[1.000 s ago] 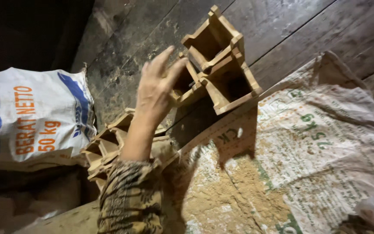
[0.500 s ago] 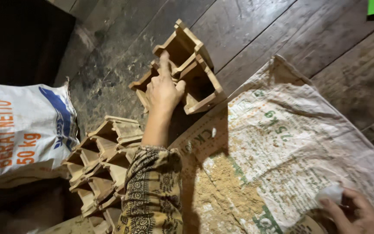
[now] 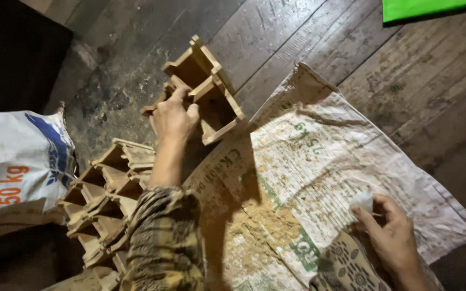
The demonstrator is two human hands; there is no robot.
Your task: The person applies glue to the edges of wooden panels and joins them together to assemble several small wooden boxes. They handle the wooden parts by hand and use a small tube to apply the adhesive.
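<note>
My left hand (image 3: 175,117) grips a small wooden open-box frame (image 3: 206,89) made of joined compartments, on the dark plank floor at upper centre. The fingers wrap over its near wall. My right hand (image 3: 386,221) rests at lower right on a spread woven sack (image 3: 319,161) and pinches a small white lump (image 3: 362,201) between thumb and fingers. Pale sawdust-like powder (image 3: 260,221) lies scattered on the sack between my arms. Both sleeves are patterned.
A stack of several similar wooden frames (image 3: 106,188) lies at lower left beside my left forearm. A full white sack with blue and orange print (image 3: 17,161) sits at far left. A bright green sheet (image 3: 427,8) shows at the top right corner.
My left hand went from open above the wooden frame to closed on it. My right hand has come further into view at lower right, holding the white lump.
</note>
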